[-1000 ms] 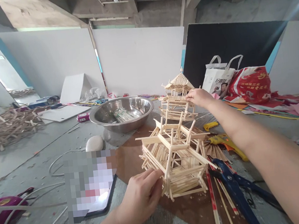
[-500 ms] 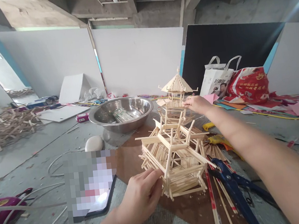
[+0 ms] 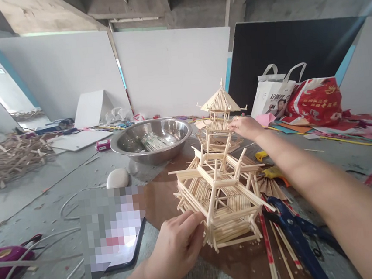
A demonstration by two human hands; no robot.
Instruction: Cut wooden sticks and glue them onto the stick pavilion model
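A pagoda model (image 3: 224,182) of pale wooden sticks stands upright in the middle, with a pointed roof (image 3: 220,100) on top and wider open frames below. My left hand (image 3: 178,243) is at its lower left corner, thumb and fingers closed on the stick edge. At the right side of the upper tier, below the roof, my right hand (image 3: 246,127) pinches the model's edge. The fingertips of both hands are partly hidden. Under the model lies a brown board (image 3: 160,194).
Blue-handled pliers (image 3: 293,230), loose sticks (image 3: 269,250) and a yellow-handled tool (image 3: 273,172) lie right of the model. A steel basin (image 3: 152,153) holding thin sticks stands behind left. A phone (image 3: 126,237), a white puck-like device (image 3: 117,178) and cables are at left; bags (image 3: 316,103) stand back right.
The view has shifted slightly, and the model's lower part appears a little further right. Both hands keep their places on the model.
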